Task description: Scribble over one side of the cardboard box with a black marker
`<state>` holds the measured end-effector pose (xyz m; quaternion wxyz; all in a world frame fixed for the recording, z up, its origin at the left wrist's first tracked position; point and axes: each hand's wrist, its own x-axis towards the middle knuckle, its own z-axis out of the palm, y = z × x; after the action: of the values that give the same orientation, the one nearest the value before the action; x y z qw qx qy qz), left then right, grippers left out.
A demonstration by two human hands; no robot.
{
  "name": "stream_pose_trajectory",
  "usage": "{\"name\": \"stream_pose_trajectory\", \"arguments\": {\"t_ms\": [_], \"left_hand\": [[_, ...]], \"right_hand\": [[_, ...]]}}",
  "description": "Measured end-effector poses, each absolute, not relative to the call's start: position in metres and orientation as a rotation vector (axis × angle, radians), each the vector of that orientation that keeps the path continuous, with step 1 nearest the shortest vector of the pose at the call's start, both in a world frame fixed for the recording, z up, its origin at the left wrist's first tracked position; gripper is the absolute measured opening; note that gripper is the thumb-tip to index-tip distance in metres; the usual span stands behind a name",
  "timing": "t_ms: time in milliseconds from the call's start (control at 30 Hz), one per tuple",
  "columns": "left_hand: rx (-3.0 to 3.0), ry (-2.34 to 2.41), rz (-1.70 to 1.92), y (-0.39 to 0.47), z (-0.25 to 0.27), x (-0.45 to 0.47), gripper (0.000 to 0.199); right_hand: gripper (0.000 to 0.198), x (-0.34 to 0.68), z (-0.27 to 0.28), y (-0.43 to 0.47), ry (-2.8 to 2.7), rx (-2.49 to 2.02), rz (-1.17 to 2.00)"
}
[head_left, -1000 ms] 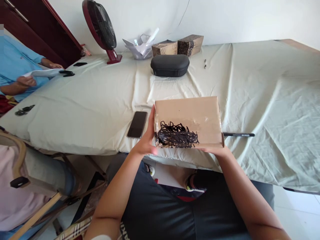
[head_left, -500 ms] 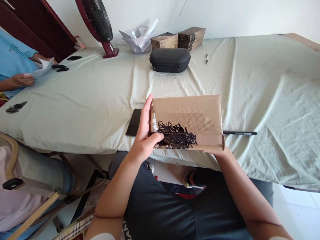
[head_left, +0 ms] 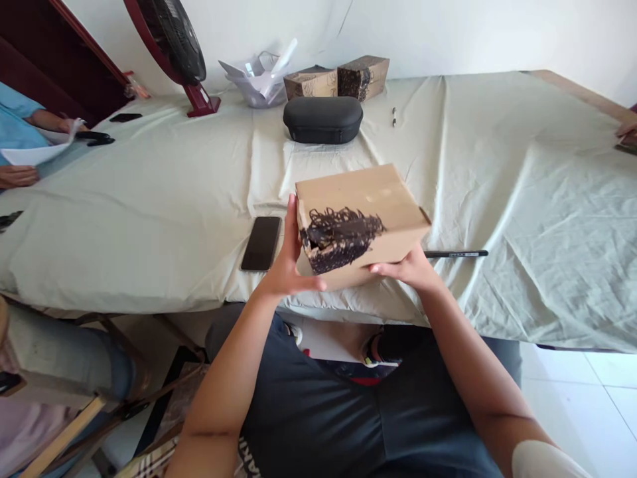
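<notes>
The left hand [head_left: 288, 269] is wrapped around the near left corner of a cardboard box [head_left: 361, 219], fingers up its left end and thumb across the lower front edge. The right hand [head_left: 405, 271] cups the box from beneath at its near right side, fingertips curled against the bottom edge. Both hands are closed on the box, which is held up over the near edge of the desk [head_left: 149, 199], tilted so that its top and one scribbled face turn toward the camera. A patch of heavy black marker scribble [head_left: 341, 236] covers the left part of that face.

Just left of the box a dark phone [head_left: 261, 242] lies flat on the pale sheet covering the desk. To the right, partly behind the box, lies a black pen [head_left: 455, 253]. Further back sit a black zip case [head_left: 323, 119], two smaller printed cartons [head_left: 336, 79], a heap of clear plastic wrap [head_left: 259, 76] and a red-based fan [head_left: 174, 46]. At the far left another person's hand [head_left: 17, 176] holds a sheet of paper.

The box rests on fingertips at only two near points, with most of its bulk leaning away. My guess is that if either grip loosens it could tip forward and drop onto the desk, perhaps striking the phone or knocking the pen off the edge.
</notes>
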<state>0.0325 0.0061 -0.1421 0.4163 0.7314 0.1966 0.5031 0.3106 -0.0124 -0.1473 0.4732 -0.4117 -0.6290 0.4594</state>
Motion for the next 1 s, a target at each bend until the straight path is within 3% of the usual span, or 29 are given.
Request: {"name": "stream_pose_trajectory", "arguments": {"t_ms": [133, 267, 333, 400, 567, 767, 867, 1000], "left_hand": [[1.857, 0.67, 1.23, 0.014, -0.153, 0.036, 0.142], [1.834, 0.624, 1.263, 0.013, -0.153, 0.044, 0.142], [1.803, 0.64, 1.262, 0.013, -0.154, 0.046, 0.14], [1.764, 0.648, 1.265, 0.014, -0.156, 0.047, 0.139], [1.731, 0.657, 1.275, 0.015, -0.16, 0.048, 0.138], [1.756, 0.682, 1.298, 0.014, -0.159, 0.047, 0.135], [1.748, 0.686, 1.278, 0.014, -0.16, 0.045, 0.13], [1.787, 0.664, 1.28, 0.018, -0.164, 0.044, 0.138]], "right_hand": [[0.089, 0.349, -0.137, -0.012, -1.704, -1.034, 1.029], [0.057, 0.412, -0.147, -0.022, -2.047, -1.583, 0.443], [0.039, 0.432, -0.159, -0.025, -2.129, -1.803, 0.34], [0.032, 0.439, -0.169, -0.025, -2.148, -1.866, 0.299], [0.038, 0.417, -0.171, -0.019, -2.081, -1.739, 0.31], [0.045, 0.379, -0.166, -0.021, -2.185, -2.043, 0.152], [0.066, 0.371, -0.158, -0.027, -2.132, -2.147, 0.119], [0.101, 0.38, -0.141, -0.038, -2.038, -2.329, 0.202]]}}
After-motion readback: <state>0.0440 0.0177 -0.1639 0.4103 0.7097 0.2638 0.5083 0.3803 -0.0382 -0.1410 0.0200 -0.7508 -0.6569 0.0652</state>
